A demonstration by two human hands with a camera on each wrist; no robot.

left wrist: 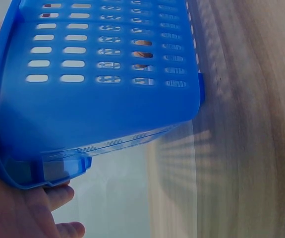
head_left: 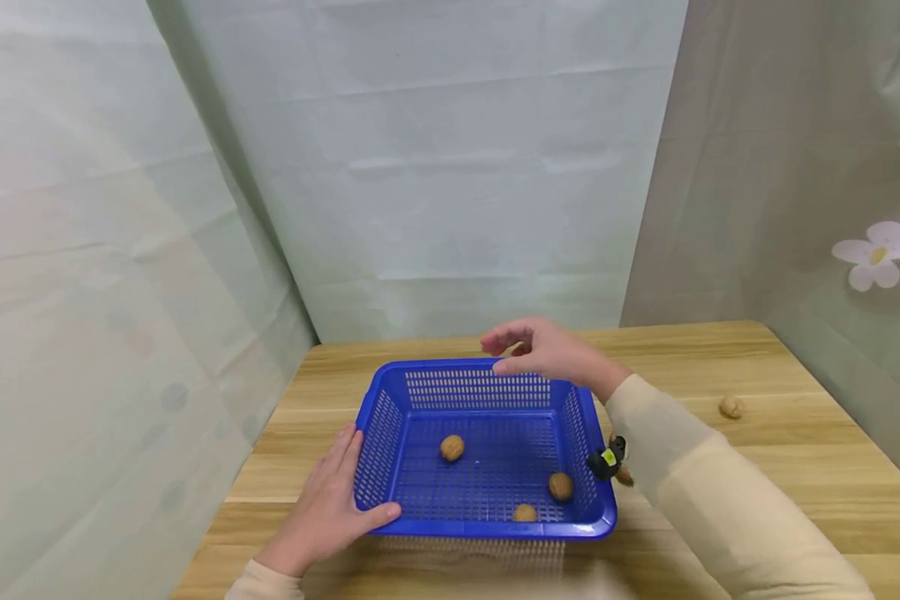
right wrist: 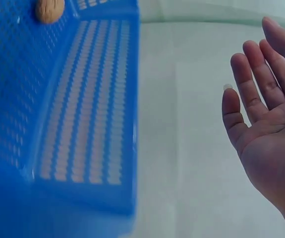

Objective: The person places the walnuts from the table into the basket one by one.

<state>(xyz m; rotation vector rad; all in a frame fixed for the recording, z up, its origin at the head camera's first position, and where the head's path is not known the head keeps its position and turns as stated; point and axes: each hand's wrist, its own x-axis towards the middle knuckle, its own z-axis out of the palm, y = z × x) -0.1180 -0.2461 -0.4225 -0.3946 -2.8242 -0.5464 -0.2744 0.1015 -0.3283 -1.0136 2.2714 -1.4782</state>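
A blue plastic basket (head_left: 480, 528) with slotted walls stands on the table. Inside lie a walnut (head_left: 452, 447) left of the middle, a second walnut (head_left: 561, 486) near the right wall, and a third walnut (head_left: 525, 512) partly hidden by the front rim. My left hand (head_left: 326, 504) holds the basket's front left corner, thumb over the front rim and fingers along the left side; the left wrist view shows its fingertips beyond the rim. Over the far rim hovers my right hand (head_left: 543, 350), fingers loosely bent and nothing in them, as the right wrist view confirms.
One walnut (head_left: 731, 407) lies on the wooden table (head_left: 780, 467) to the right. Another brown thing (head_left: 625, 477) shows partly behind the black wrist camera (head_left: 607, 458), outside the basket's right side. Pale cloth (head_left: 457, 167) hangs behind and beside the table.
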